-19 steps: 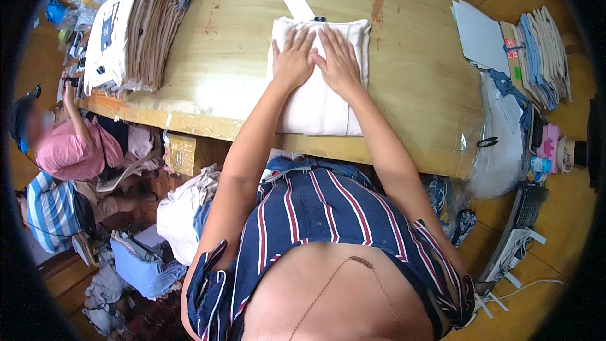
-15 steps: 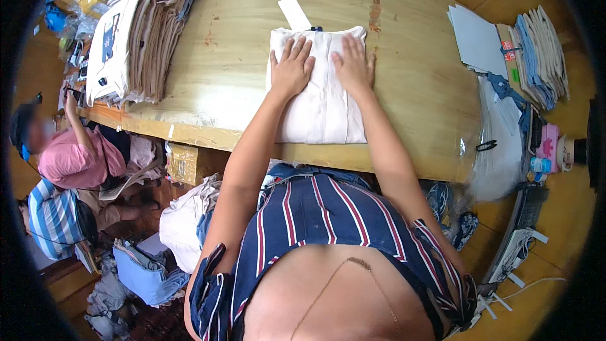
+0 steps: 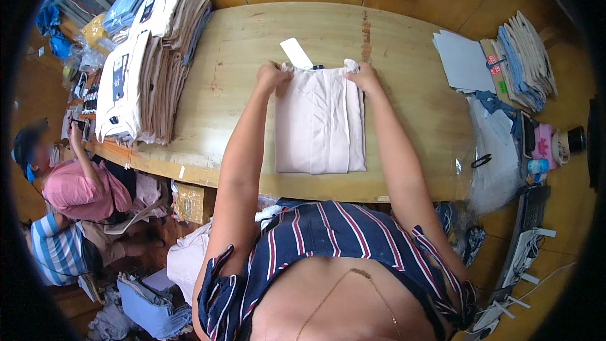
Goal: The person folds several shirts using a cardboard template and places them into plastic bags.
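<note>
A folded pale pink garment [image 3: 320, 126] lies flat on the wooden table [image 3: 240, 44] in front of me. My left hand [image 3: 273, 77] is closed on its far left corner, and my right hand [image 3: 364, 79] pinches its far right corner, where the cloth bunches up. Fine creases run down the garment's upper middle. From its far edge a blank white tag [image 3: 296, 54] sticks out toward the far left, beside a small dark label [image 3: 318, 67]. My fingertips are partly hidden by the cloth and my hands.
Tall stacks of folded garments [image 3: 161, 82] stand at the table's left end. On the right are white sheets [image 3: 464, 60], more folded clothes [image 3: 521, 63], clear plastic [image 3: 492, 170] and small black thread snips [image 3: 481, 161]. Two people sit at the left, one in a pink top [image 3: 79, 192].
My hands were lying flat on the garment's upper part. They have moved outward to its far corners and closed on the cloth. The view has tilted up, showing more beyond the table.
</note>
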